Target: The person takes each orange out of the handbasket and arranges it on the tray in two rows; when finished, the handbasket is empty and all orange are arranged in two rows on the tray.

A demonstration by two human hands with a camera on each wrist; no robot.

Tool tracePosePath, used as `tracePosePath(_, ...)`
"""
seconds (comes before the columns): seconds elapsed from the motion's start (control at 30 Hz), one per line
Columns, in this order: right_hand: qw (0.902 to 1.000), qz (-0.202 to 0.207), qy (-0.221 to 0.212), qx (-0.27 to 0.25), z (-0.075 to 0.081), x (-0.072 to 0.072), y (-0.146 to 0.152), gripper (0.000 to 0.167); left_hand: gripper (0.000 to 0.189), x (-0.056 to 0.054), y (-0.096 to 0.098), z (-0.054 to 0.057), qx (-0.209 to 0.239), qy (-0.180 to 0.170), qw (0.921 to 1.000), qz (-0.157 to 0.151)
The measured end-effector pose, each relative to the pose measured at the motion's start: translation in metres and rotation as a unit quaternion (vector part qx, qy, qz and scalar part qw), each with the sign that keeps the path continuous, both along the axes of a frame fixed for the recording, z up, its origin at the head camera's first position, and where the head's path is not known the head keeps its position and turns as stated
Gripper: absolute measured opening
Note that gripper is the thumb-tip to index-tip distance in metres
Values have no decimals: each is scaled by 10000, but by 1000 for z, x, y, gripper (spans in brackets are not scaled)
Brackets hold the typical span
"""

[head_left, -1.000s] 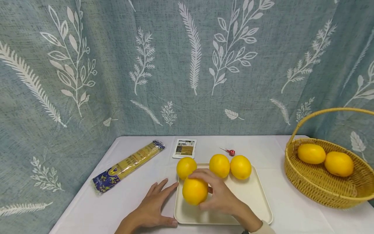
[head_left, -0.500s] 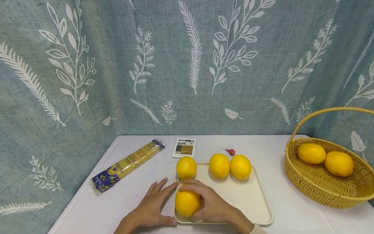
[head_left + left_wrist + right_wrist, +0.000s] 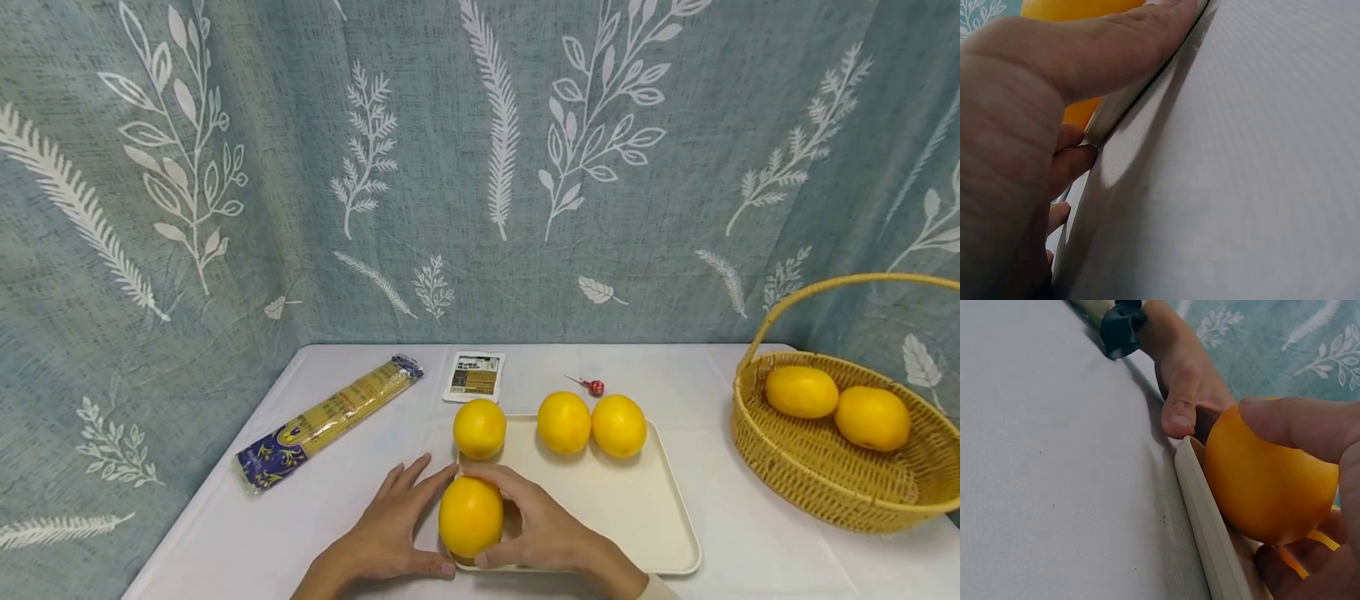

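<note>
My right hand (image 3: 551, 529) grips an orange (image 3: 471, 517) at the near left corner of a cream rectangular tray (image 3: 600, 525). In the right wrist view, thumb and fingers curl round the orange (image 3: 1272, 478), low beside the tray's rim (image 3: 1207, 525). My left hand (image 3: 390, 529) lies at the tray's left edge with fingers and thumb spread; its thumb (image 3: 1116, 56) is right at the rim in the left wrist view. Another orange (image 3: 479, 429) sits in the tray's far left corner. Two more, an orange (image 3: 564, 423) and its neighbour orange (image 3: 618, 427), stand side by side along the far edge.
To the right stands a yellow wicker basket (image 3: 810, 492) with a tall handle and two oranges inside. A packet of spaghetti (image 3: 330, 425) lies at the left. Behind the tray are a flat white sachet (image 3: 474, 377) and a red lollipop (image 3: 595, 387). A patterned curtain (image 3: 450, 167) closes off the back.
My right hand has carried the orange left and toward me, down to the tray's near left corner. The left hand has stayed at the tray's edge.
</note>
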State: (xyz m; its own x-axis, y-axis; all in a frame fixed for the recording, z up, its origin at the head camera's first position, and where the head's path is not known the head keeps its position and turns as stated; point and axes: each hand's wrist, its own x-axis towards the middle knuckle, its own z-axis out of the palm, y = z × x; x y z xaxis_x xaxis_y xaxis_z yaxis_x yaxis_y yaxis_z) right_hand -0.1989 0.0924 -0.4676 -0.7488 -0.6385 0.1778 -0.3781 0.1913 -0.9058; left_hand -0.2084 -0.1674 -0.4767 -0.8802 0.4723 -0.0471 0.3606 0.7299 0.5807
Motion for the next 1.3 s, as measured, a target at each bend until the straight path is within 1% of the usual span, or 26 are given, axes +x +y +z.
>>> tracePosePath(0.27, 9997, -197, 13, 116, 3, -2, 0, 88, 115, -1, -1, -1, 67, 197, 9997, -113)
tracePosePath(0.43, 9997, -237, -38, 86, 3, -2, 0, 88, 116, -1, -1, 0, 68, 193, 9997, -105)
tracePosePath(0.63, 9994, -266, 230, 61, 5, -2, 1, 86, 115, -1, -1, 0, 86, 180, 9997, -110)
tracePosePath(0.7, 9994, -298, 195, 26, 6, -2, 3, 84, 115, -1, -1, 0, 93, 162, 9998, -112)
tracePosePath(0.8, 9995, -316, 21, -54, 9, -3, 6, 81, 114, -1, -1, -1, 98, 102, 9999, -92)
tracePosePath(0.87, 9994, -307, -26, -137, 12, -4, 10, 78, 114, -1, -1, -1, 101, 48, 9999, -64)
tracePosePath(0.97, 9989, -293, 201, -303, 19, -6, 15, 72, 115, -1, -2, -1, 63, 7, 10000, -4)
tracePosePath(1.07, 9971, -411, 458, -446, 27, -8, 21, 65, 116, -1, -2, -1, 12, 6, 10000, 16)
tracePosePath(1.3, 9894, -1138, 810, -405, 52, -11, 42, 60, 117, -2, -1, -2, -69, 46, 9999, -56)
